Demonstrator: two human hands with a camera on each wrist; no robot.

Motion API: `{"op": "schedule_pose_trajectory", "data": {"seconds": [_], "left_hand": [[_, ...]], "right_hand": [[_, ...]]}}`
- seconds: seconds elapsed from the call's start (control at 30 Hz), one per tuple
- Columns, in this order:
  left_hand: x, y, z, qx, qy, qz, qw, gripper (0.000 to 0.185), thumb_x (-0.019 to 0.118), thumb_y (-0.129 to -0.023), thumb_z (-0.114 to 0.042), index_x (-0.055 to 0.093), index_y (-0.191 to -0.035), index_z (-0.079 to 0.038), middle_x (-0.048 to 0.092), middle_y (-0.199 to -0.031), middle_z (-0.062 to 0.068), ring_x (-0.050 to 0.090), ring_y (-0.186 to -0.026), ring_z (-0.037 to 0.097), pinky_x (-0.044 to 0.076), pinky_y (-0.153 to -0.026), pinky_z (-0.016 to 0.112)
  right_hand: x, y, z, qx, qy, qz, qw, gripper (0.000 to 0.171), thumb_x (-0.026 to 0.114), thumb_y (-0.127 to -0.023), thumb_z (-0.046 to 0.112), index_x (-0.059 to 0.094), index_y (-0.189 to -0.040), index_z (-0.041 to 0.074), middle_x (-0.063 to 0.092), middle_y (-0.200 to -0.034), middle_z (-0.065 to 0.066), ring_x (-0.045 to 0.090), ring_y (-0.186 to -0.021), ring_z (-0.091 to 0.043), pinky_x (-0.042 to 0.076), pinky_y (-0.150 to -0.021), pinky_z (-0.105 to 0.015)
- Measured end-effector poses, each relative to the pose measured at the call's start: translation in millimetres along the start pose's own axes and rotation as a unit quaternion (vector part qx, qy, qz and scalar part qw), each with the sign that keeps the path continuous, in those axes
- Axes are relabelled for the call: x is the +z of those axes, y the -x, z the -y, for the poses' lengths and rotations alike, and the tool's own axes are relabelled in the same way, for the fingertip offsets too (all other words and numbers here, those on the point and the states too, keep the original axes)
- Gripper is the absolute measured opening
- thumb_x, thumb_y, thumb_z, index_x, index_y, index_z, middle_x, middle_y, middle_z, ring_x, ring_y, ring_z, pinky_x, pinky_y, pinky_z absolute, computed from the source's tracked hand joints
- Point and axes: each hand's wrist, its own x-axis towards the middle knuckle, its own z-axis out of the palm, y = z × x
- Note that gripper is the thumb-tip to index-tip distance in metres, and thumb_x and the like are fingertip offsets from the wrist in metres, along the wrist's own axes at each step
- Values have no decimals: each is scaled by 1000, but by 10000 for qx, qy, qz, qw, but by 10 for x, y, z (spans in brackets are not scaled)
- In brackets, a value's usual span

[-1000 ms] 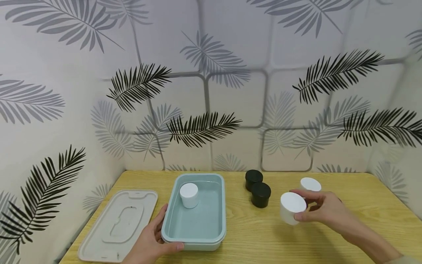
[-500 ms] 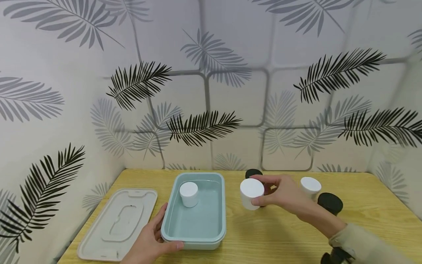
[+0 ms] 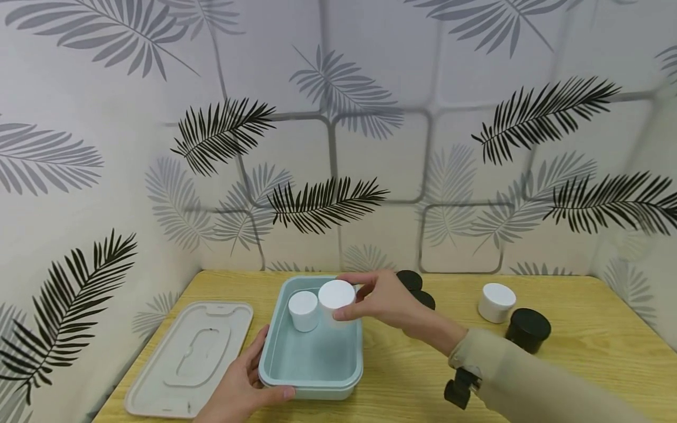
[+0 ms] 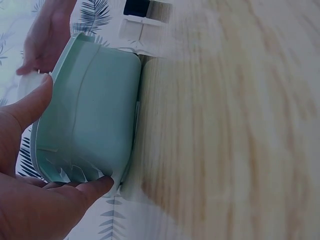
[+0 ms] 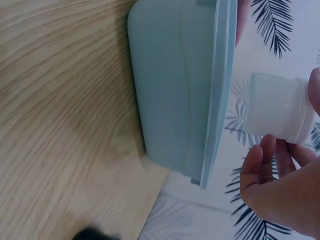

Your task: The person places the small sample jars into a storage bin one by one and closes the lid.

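A white lidded jar [image 3: 336, 296] is pinched by its lid between the thumb and fingers of my right hand [image 3: 382, 298]. In the right wrist view this jar [image 5: 276, 107] hangs upright above the rim of a light blue-green plastic box [image 5: 170, 95]. My left hand [image 3: 240, 382] grips the near left corner of the box [image 3: 312, 367], thumb on the front rim and fingers along the side. Inside the box, near its back left corner, stands another white jar [image 3: 304, 311].
A pale flat lid [image 3: 190, 358] lies left of the box. Two black-lidded jars [image 3: 409, 279] stand to the right, partly hidden by my right hand. Farther right are a white jar [image 3: 496, 302] and a black jar [image 3: 528, 330]. A patterned wall rises behind the wooden table [image 3: 402, 376].
My right hand has carried the white jar leftward from the right side of the table to above the box. The left hand keeps its grip on the box corner.
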Motion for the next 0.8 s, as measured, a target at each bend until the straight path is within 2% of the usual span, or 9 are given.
{"op": "schedule_pose_trajectory", "data": {"seconds": [0.13, 0.2, 0.3, 0.43, 0.57, 0.6, 0.7, 0.8], "left_hand": [[1, -3, -11, -58, 62, 37, 10000, 115, 89, -87, -12, 9, -170, -8, 29, -168, 25, 47, -142, 41, 52, -104, 40], [0, -2, -11, -38, 121, 94, 9999, 116, 89, -87, -11, 8, -170, -8, 29, -167, 26, 48, -141, 41, 53, -103, 38], [-2, -2, -8, -11, 143, 130, 9998, 116, 89, -87, -11, 8, -170, -8, 29, -167, 26, 49, -141, 41, 54, -100, 35], [-8, -2, -1, 1, 108, 160, 9998, 115, 88, -89, -13, 7, -170, -8, 28, -168, 26, 49, -141, 41, 54, -101, 36], [-19, 2, 10, -5, 55, 201, 9998, 114, 86, -91, -15, 5, -170, -8, 27, -168, 25, 48, -141, 40, 54, -102, 36], [-21, 3, 12, -6, 65, 220, 9997, 114, 86, -91, -15, 5, -170, -8, 27, -168, 25, 49, -141, 40, 54, -101, 35], [-27, 3, 19, -2, 131, 268, 9996, 114, 85, -91, -15, 4, -170, -8, 28, -168, 26, 49, -140, 40, 54, -99, 33], [-29, 3, 26, 27, 190, 299, 9994, 114, 86, -91, -13, 4, -170, -8, 28, -167, 26, 50, -140, 39, 55, -98, 31]], "right_hand": [[138, -121, 11, -7, -18, 125, 9999, 65, 97, -76, 27, 74, -136, 13, 75, -98, -3, 64, -82, -22, 51, -71, -33], [203, -172, 22, 28, -29, 132, 9999, 65, 98, -76, 28, 75, -135, 14, 75, -108, 0, 65, -83, -22, 52, -73, -33], [300, -242, 34, 33, -42, 132, 9999, 65, 98, -76, 28, 75, -134, 14, 75, -113, 2, 66, -84, -22, 52, -73, -33], [424, -297, 32, 69, -87, 142, 9998, 65, 98, -75, 27, 75, -134, 12, 77, -106, 1, 66, -81, -19, 51, -71, -32], [550, -317, 20, 163, -163, 130, 9996, 65, 99, -75, 24, 74, -134, 9, 77, -110, 1, 67, -82, -18, 53, -73, -31], [580, -319, 17, 190, -177, 119, 9996, 66, 99, -75, 23, 74, -134, 8, 76, -112, 1, 67, -84, -19, 54, -75, -32], [665, -332, 9, 275, -214, 14, 9994, 64, 100, -74, 23, 76, -131, 8, 74, -122, 0, 67, -106, -21, 55, -88, -37], [740, -332, 6, 412, -221, -110, 9988, 62, 101, -72, 24, 77, -129, 10, 72, -128, -2, 60, -126, -24, 52, -101, -44]]}}
